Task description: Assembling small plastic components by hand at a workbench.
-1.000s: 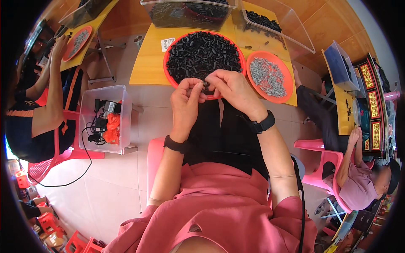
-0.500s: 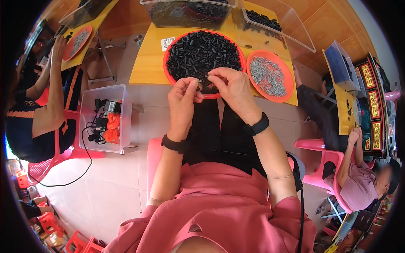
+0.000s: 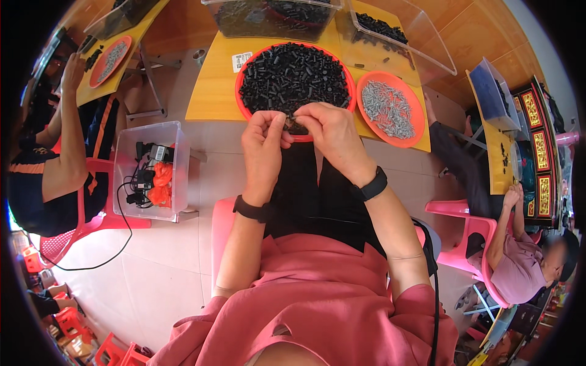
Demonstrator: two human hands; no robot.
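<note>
My left hand (image 3: pixel 264 141) and my right hand (image 3: pixel 332 135) meet over the near rim of a red basin (image 3: pixel 239 91) heaped with small black cylindrical parts (image 3: pixel 293 73). Each hand pinches with thumb and forefinger, and the fingertips almost touch. Something small and dark sits between them, too small and covered to name. Right of the basin, an orange-red plate (image 3: pixel 420 125) carries many small silvery screw-like pieces (image 3: pixel 387 108).
Clear plastic bins (image 3: pixel 271 21) of black parts stand along the far side of the yellow table (image 3: pixel 210 91). On the left, a clear box (image 3: pixel 125 152) holds cables and orange bags. Co-workers sit at tables on both sides. A black cable (image 3: pixel 119 253) crosses the floor.
My right hand has shifted slightly left, bringing its fingertips closer to the left hand's. The left hand stays nearly in place. The left co-worker's arm has moved.
</note>
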